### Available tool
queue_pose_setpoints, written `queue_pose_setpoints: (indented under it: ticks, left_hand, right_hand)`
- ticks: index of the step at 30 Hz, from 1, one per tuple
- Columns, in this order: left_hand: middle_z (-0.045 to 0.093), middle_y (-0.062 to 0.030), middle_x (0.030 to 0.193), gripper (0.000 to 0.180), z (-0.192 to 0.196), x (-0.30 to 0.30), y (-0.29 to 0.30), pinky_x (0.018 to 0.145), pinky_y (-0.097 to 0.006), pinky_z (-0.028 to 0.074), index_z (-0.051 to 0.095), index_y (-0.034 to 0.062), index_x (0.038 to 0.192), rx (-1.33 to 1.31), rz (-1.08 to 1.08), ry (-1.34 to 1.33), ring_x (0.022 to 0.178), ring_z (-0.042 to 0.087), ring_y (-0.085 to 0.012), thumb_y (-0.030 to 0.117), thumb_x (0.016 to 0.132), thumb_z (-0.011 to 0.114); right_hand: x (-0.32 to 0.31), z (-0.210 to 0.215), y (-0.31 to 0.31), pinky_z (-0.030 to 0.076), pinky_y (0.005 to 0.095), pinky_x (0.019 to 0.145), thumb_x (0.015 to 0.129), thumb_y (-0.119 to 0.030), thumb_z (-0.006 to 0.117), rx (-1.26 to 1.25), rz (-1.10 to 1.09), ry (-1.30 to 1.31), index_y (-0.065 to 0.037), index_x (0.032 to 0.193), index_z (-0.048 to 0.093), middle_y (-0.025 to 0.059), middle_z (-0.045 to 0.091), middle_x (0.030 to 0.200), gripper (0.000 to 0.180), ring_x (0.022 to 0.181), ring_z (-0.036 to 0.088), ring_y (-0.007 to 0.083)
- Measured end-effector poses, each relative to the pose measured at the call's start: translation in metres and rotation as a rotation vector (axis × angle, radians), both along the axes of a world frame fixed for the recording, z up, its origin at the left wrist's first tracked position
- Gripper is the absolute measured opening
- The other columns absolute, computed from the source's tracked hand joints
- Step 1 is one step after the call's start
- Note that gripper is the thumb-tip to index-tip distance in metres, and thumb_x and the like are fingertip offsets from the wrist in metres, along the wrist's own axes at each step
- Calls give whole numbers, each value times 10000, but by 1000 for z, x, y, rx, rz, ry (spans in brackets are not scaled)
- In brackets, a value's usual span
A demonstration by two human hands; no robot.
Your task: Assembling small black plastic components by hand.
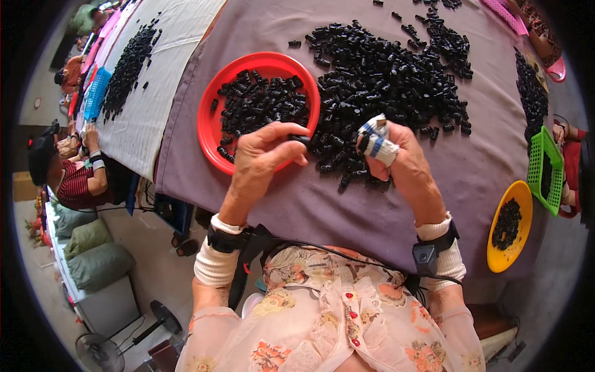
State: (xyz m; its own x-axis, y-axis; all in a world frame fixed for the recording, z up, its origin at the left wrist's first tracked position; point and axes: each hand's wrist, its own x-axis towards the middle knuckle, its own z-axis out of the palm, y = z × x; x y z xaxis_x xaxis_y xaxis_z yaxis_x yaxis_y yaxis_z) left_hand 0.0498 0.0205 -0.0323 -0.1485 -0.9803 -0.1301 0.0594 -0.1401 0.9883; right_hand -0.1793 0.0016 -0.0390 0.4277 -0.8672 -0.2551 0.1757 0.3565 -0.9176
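Note:
My left hand (257, 162) is over the near edge of a round red tray (207, 146), pinching a small black cylindrical piece (300, 139) between thumb and forefinger. Inside the tray lie many similar black pieces (263, 102). To the right, my right hand (406, 164) hovers at the near edge of a large heap of black cylindrical pieces (390, 77). A striped white and blue cloth wrap (378, 142) covers one of its fingers. Its fingers are bent together, and a dark bit shows at their tips; what it is I cannot make out.
A mauve cloth (347, 214) covers the table. At the right stand a yellow tray (491, 248) with black pieces and a green basket (545, 177). Another person (80, 173) sits at the left table, near a blue basket (97, 93) and more black pieces (130, 68).

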Motion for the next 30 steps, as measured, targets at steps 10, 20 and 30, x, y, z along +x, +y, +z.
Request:
queue_pose_setpoints:
  ticks: [10, 20, 30]
  left_hand:
    - [608, -72, 781, 222, 0, 13, -10, 593, -255, 473, 623, 52, 974, -339, 213, -648, 677, 595, -154, 48, 752, 636]
    - [516, -94, 757, 197, -43, -103, 4, 563, -353, 453, 595, 51, 872, -622, -181, -792, 666, 558, -264, 173, 739, 674]
    - [587, -19, 749, 185, -39, -89, -13, 566, -199, 438, 627, 27, 931, -335, -177, -489, 620, 538, -74, 90, 760, 661]
  right_hand:
    - [-41, 4, -12, 287, 188, 369, 835, -132, 562, -103, -172, 14, -54, 767, 553, -26, 451, 511, 104, 406, 373, 35]
    - [-48, 0, -3, 282, 187, 381, 800, -172, 597, -182, -157, 318, -68, 799, 586, -34, 456, 511, 105, 407, 382, 34]
    - [-58, -7, 0, 309, 189, 409, 780, -115, 615, -137, -151, 325, -72, 798, 570, -64, 465, 560, 64, 468, 407, 16]
